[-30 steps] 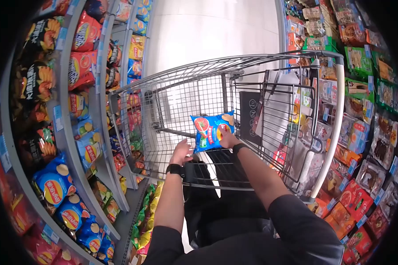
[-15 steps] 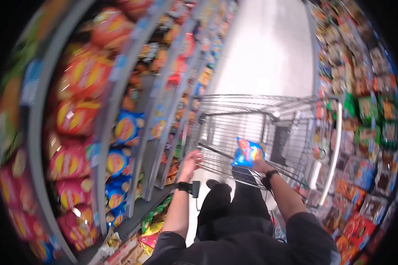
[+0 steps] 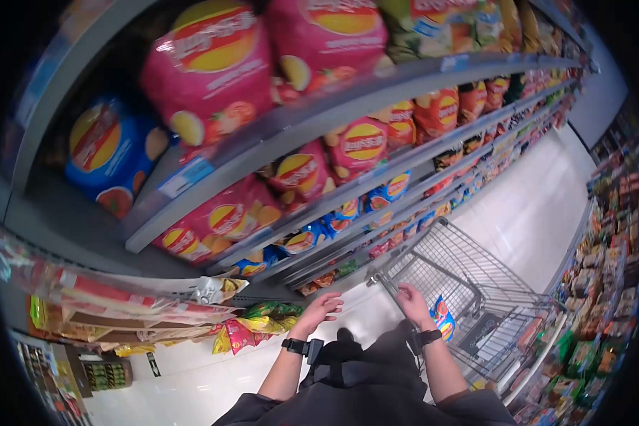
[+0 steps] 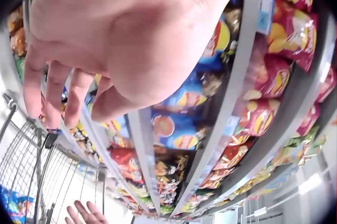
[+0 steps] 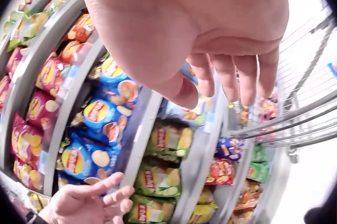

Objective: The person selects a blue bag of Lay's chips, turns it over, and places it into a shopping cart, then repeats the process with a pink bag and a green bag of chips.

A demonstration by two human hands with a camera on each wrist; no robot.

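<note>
the person's bare left hand (image 3: 321, 312) is at six o'clock in the head view, its fingers loosely extended and apart, gripping nothing. the person's bare right hand (image 3: 413, 304) is between four and five o'clock, its fingers relaxed and clamped on nothing; it lies over the near edge of the grey wire-mesh shopping cart (image 3: 504, 263), though whether it touches the metal i cannot tell. the shiny blue plastic snack bag (image 3: 444, 319) is inside the cart, just beside the right hand at four o'clock from it, tilted and partly hidden by that hand and wrist. black wrist straps (image 3: 429, 337) circle both wrists. at four o'clock from the bag sits a flat dark panel (image 3: 480, 331) in the cart, and beyond it the pale handlebar (image 3: 539, 361).

at eleven o'clock, large pink plastic crisp bags (image 3: 213, 71) stand on a long grey metal shelf (image 3: 319, 117); near ten o'clock, a plump blue crisp bag (image 3: 110, 153) leans on the same unit. yellow-and-green glossy packets (image 3: 266, 321) lie at seven o'clock, and the white shiny floor (image 3: 539, 192) shows at three
</note>
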